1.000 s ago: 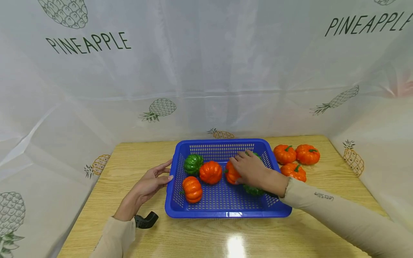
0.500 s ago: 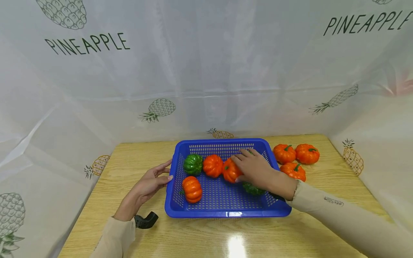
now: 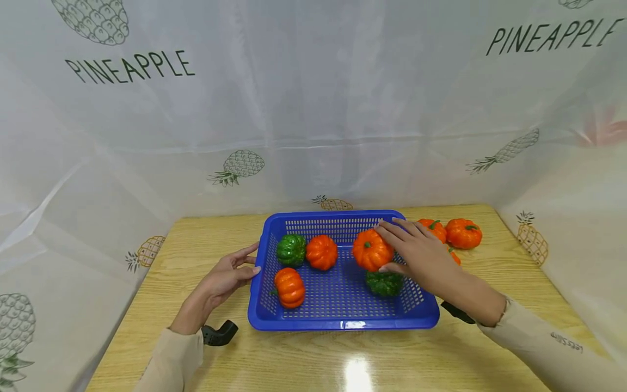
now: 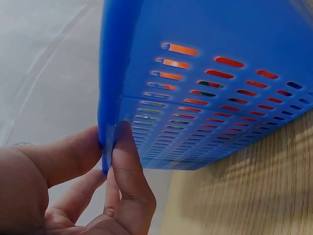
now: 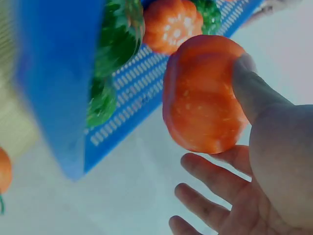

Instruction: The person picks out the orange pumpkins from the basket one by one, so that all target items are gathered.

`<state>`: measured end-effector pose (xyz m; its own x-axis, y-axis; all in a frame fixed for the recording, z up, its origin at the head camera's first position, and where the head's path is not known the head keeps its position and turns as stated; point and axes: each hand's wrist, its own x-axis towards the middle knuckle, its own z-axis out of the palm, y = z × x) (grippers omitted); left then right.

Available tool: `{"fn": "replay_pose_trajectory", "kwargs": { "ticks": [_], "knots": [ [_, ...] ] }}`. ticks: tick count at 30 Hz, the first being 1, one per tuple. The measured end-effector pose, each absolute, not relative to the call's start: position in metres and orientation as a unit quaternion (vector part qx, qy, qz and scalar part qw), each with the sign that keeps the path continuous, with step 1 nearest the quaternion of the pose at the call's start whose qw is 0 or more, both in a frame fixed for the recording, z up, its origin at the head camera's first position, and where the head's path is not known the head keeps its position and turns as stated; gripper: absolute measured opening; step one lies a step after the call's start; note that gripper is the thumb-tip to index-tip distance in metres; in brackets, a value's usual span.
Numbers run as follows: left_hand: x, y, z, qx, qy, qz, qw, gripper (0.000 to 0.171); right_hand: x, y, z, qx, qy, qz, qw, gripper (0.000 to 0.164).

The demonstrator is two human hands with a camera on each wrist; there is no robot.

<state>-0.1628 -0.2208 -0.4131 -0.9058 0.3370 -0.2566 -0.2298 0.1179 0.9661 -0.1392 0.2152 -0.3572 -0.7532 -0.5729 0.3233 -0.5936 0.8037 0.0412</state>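
Note:
My left hand (image 3: 226,280) pinches the left rim of the blue plastic basket (image 3: 343,325), thumb on one side and fingers on the other, as the left wrist view shows. With thumb and fingertips my right hand (image 3: 426,253) holds an orange toy pumpkin (image 3: 372,250) raised above the basket's right part. In the right wrist view that pumpkin (image 5: 205,93) hangs beside the basket wall, its stem out of sight. Inside the basket lie a green pumpkin (image 3: 291,250), two more orange pumpkins (image 3: 321,252) and, at the right, green pumpkins (image 3: 384,283) partly hidden.
Several orange pumpkins (image 3: 463,233) sit on the wooden table (image 3: 313,354) to the right of the basket, some partly behind my right hand. A black wrist mount (image 3: 220,333) is on my left wrist. A pineapple-printed sheet (image 3: 313,109) hangs behind the table.
My right hand has lifted the orange pumpkin off the basket floor and drawn it to the right. Another orange pumpkin shifted slightly back toward the green one. The left hand stays put.

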Motion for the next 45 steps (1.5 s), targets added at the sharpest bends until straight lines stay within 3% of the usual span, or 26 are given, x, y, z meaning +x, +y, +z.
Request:
{"fn": "replay_pose_trajectory", "kwargs": {
  "ticks": [9,16,25,30,45],
  "knots": [
    [-0.164,-0.223,-0.412,0.031,0.719,0.659,0.220,0.073,-0.126,0.255,-0.359,0.279,-0.929,0.083,0.227,0.081],
    [-0.164,-0.222,-0.410,0.026,0.722,0.655,0.221,0.073,-0.117,0.285,-0.362,0.244,-0.938,0.100,0.225,0.085],
    [-0.166,-0.222,-0.411,0.023,0.722,0.655,0.223,0.073,-0.111,0.326,-0.380,0.213,-0.932,0.122,0.266,0.094],
    [-0.166,-0.223,-0.411,0.025,0.718,0.659,0.224,0.073,-0.105,0.348,-0.390,0.176,-0.939,0.136,0.261,0.085],
    [-0.166,-0.223,-0.412,0.028,0.727,0.650,0.221,0.073,-0.093,0.395,-0.423,0.102,-0.954,0.132,0.249,0.079]
  ]
}}
